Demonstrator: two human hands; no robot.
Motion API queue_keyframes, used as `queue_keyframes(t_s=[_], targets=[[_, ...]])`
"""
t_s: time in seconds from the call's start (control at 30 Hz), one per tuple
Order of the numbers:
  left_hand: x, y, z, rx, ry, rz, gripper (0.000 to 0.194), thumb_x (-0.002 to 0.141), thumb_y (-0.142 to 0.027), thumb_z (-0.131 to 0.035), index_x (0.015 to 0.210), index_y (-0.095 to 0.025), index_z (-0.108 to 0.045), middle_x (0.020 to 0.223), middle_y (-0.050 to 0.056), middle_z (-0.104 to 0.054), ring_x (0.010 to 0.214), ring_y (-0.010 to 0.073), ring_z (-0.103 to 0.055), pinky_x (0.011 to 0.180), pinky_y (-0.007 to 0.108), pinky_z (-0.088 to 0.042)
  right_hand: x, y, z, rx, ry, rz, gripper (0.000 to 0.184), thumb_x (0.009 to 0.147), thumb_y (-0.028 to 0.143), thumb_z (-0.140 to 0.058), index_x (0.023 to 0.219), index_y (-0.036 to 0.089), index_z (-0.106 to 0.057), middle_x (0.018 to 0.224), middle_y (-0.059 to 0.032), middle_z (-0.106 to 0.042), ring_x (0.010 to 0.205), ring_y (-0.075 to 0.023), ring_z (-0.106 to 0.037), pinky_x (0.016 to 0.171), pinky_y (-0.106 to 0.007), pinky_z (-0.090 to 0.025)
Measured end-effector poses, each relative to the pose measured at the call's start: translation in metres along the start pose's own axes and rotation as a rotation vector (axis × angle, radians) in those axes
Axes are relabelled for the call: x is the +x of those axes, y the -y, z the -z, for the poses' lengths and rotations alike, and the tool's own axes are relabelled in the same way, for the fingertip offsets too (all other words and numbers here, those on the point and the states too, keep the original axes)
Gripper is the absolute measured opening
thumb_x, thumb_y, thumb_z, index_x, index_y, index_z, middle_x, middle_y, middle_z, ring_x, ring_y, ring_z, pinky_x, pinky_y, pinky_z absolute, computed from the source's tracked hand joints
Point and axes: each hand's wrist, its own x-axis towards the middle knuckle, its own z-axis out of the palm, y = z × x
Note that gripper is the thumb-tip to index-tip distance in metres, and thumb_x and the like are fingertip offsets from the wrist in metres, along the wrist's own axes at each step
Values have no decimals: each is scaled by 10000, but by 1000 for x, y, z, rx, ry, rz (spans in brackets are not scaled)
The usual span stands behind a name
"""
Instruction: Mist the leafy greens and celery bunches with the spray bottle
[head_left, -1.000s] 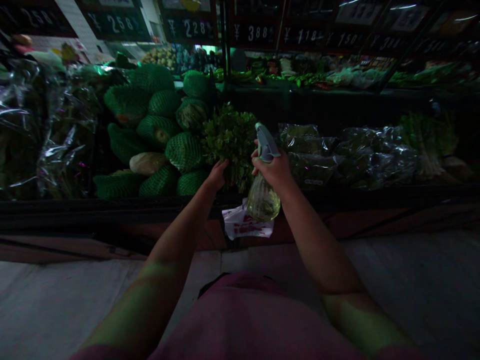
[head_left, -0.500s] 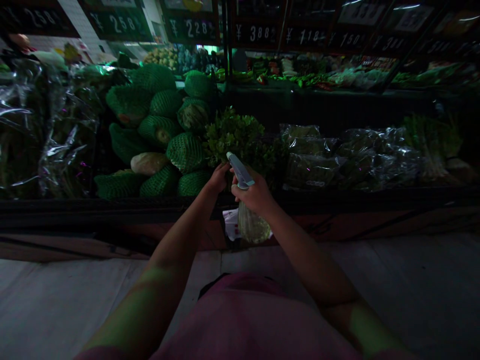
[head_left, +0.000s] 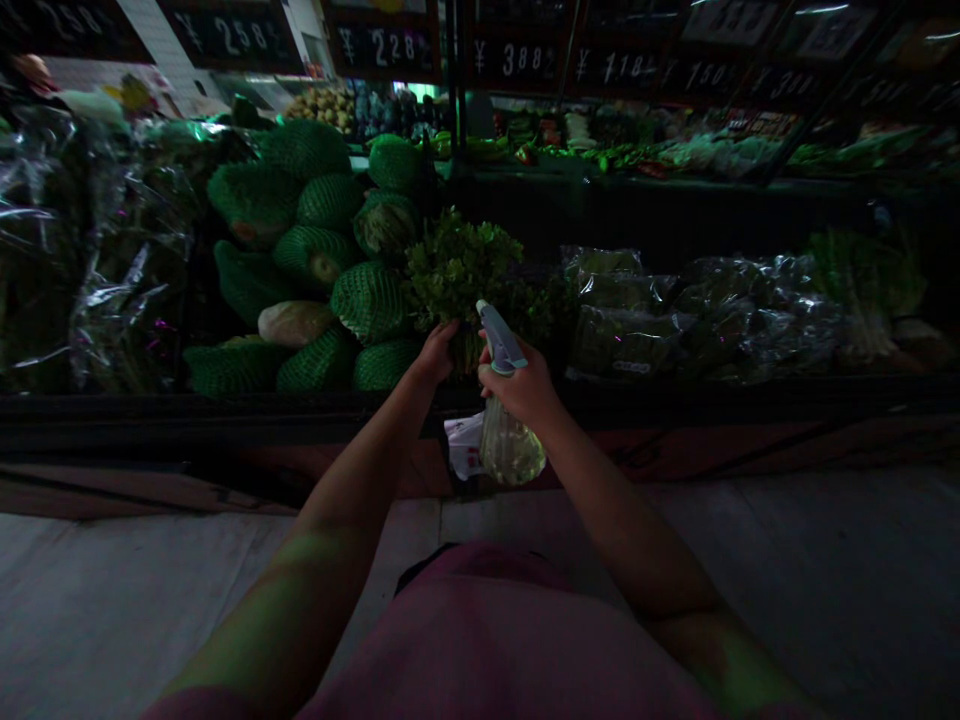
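My right hand point(head_left: 521, 385) is wrapped round the neck of a clear spray bottle point(head_left: 511, 448) with a pale trigger head point(head_left: 499, 335). The bottle leans, its nozzle toward a bunch of leafy greens point(head_left: 461, 262), and pale liquid shows inside. My left hand point(head_left: 437, 352) is closed at the stems on the left side of that bunch; its fingertips are partly hidden. Beside it lie several melon-like or cabbage-like vegetables in green foam nets point(head_left: 373, 303), piled up on the left.
Bagged greens point(head_left: 626, 310) lie right of the bunch, with more plastic-wrapped produce point(head_left: 131, 280) at far left. Price signs point(head_left: 517, 60) hang across the top. A dark shelf edge point(head_left: 225, 412) runs before me, and a white packet point(head_left: 463, 445) hangs below it behind the bottle.
My right hand and the spray bottle have shifted slightly right, away from my left hand. More of the stems shows between them. My left hand stays at the bunch.
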Motion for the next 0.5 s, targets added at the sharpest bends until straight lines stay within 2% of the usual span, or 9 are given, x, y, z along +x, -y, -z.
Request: queue_keyframes(t_s=[0.13,0.27,0.4,0.5], targets=[[8,6,7,-30,-8,-15,157,913,-150,-366,861,-96,-504,620,16,-564,551,121,-557,619,239,-472,-1,-4,6,58,-31,-65,296,596,187,-535,891,162,-537,767,27,-552,457,-56,-519,472,-219,-488],[8,9,9,-44,8,-2,161,912,-153,-381,859,-86,-518,698,41,-604,586,108,-577,690,233,-487,-1,-5,9,87,-46,-21,245,597,186,-512,840,162,-530,701,47,-522,460,-54,-514,456,-198,-476],[6,11,7,-50,7,-1,171,910,-140,-377,834,-91,-522,615,12,-561,529,98,-550,556,195,-454,-1,-3,10,82,-34,-21,236,599,188,-522,835,163,-525,718,39,-531,442,-52,-510,457,-204,-472],[1,9,-2,-60,-14,4,161,900,-121,-385,800,-94,-508,575,0,-531,492,100,-522,496,203,-424,1,-1,8,22,-2,24,260,610,182,-538,870,173,-532,769,10,-569,502,-74,-540,488,-218,-486]])
